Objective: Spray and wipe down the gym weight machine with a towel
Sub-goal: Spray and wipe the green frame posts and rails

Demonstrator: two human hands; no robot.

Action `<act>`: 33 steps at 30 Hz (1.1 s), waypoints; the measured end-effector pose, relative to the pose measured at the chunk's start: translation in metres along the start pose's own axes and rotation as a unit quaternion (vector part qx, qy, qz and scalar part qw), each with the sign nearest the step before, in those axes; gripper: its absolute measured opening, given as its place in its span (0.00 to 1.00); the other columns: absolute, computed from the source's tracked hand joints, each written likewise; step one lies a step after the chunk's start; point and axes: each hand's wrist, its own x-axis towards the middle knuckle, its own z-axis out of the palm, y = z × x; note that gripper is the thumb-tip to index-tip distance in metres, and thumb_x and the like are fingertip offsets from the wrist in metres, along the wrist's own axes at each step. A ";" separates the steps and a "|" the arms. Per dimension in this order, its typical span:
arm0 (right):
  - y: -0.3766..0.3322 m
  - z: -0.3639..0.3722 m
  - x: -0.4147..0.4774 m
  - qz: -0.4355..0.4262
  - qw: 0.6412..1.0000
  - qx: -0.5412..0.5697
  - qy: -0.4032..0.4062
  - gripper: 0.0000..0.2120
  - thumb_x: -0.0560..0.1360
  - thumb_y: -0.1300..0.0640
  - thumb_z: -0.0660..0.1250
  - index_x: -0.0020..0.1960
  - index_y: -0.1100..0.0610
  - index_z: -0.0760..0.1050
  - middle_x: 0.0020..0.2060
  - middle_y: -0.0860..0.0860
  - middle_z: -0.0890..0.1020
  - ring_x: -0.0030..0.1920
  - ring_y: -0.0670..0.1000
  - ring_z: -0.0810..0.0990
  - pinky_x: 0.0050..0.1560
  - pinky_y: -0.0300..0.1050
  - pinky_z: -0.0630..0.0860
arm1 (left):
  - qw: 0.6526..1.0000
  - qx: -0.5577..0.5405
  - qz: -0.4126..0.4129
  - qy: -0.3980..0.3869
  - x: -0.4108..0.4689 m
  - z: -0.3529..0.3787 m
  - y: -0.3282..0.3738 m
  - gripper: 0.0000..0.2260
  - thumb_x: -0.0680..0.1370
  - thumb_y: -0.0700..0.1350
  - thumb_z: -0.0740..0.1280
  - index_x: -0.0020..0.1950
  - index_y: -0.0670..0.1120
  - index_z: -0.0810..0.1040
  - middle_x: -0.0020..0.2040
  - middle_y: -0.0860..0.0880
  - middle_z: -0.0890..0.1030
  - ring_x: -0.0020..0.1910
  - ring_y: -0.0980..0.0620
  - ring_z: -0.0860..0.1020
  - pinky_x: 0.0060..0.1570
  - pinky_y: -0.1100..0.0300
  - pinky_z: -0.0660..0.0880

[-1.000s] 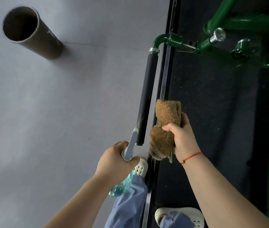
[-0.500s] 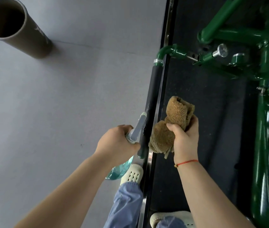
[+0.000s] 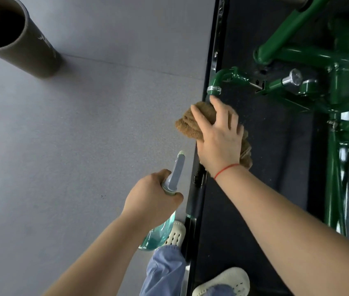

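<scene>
A matte, finely speckled grey floor [image 3: 83,146] fills the view from 7 to 11 o'clock. A black, grainy rubber mat [image 3: 276,178] runs down the right half. On the mat, from 1 to 4 o'clock, stands the weight machine [image 3: 340,82], built of glossy green round tubing with a polished metal knob [image 3: 295,77]. A brown cardboard tube [image 3: 30,45], hollow and open-mouthed, stands at 10 o'clock.

The machine's handle [image 3: 218,79] bends in a green elbow with a chrome ring just above the centre. Directly at its 6 o'clock, the brown, nubby terry towel [image 3: 190,124] is bunched round the bar. The right hand [image 3: 220,142] clasps the towel there, its fingers curved over the cloth, and a thin red cord [image 3: 225,170] circles the wrist.

At 7 o'clock of that hand, the left hand [image 3: 152,199] grips the neck of a spray bottle [image 3: 175,174]. The bottle has a grey tapered head and a clear body holding blue-green liquid. White perforated clogs [image 3: 222,280] show at 6 o'clock.
</scene>
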 end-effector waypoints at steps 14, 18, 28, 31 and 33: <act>-0.006 -0.013 -0.087 -0.021 0.984 0.092 -0.150 0.27 0.68 0.59 0.77 0.63 0.41 0.78 0.69 0.43 0.71 0.68 0.57 0.65 0.61 0.66 0.74 | 1.000 -0.014 -0.021 0.014 -0.034 -0.016 -0.018 0.05 0.72 0.44 0.70 0.46 0.51 0.77 0.37 0.49 0.81 0.33 0.48 0.76 0.36 0.53 0.75; -0.008 -0.009 -0.138 -0.060 0.964 0.118 -0.229 0.24 0.67 0.57 0.76 0.59 0.38 0.78 0.65 0.40 0.73 0.65 0.53 0.64 0.58 0.62 0.76 | 0.999 -0.026 -0.028 0.011 -0.046 -0.014 -0.017 0.07 0.72 0.43 0.70 0.41 0.53 0.73 0.31 0.54 0.75 0.29 0.53 0.72 0.32 0.59 0.69; 0.028 -0.042 -0.003 0.015 0.978 0.201 -0.047 0.27 0.73 0.65 0.64 0.70 0.47 0.76 0.72 0.49 0.71 0.69 0.60 0.65 0.65 0.66 0.71 | 0.997 -0.051 -0.042 0.028 -0.046 0.006 -0.012 0.07 0.73 0.43 0.68 0.46 0.53 0.74 0.34 0.50 0.78 0.29 0.51 0.72 0.33 0.55 0.72; 0.028 -0.024 0.023 0.020 0.985 0.154 -0.079 0.31 0.73 0.67 0.67 0.71 0.41 0.74 0.76 0.45 0.64 0.72 0.59 0.60 0.66 0.67 0.69 | 0.997 -0.049 -0.055 0.037 -0.042 0.009 -0.005 0.06 0.73 0.43 0.68 0.46 0.53 0.75 0.32 0.53 0.77 0.29 0.51 0.72 0.34 0.57 0.71; 0.025 -0.012 0.002 0.021 0.979 0.191 -0.074 0.29 0.72 0.66 0.68 0.67 0.41 0.76 0.74 0.44 0.66 0.71 0.58 0.61 0.64 0.69 0.71 | 0.995 -0.051 -0.068 0.048 -0.040 0.008 0.003 0.06 0.73 0.43 0.68 0.48 0.53 0.76 0.34 0.51 0.79 0.31 0.49 0.74 0.35 0.54 0.74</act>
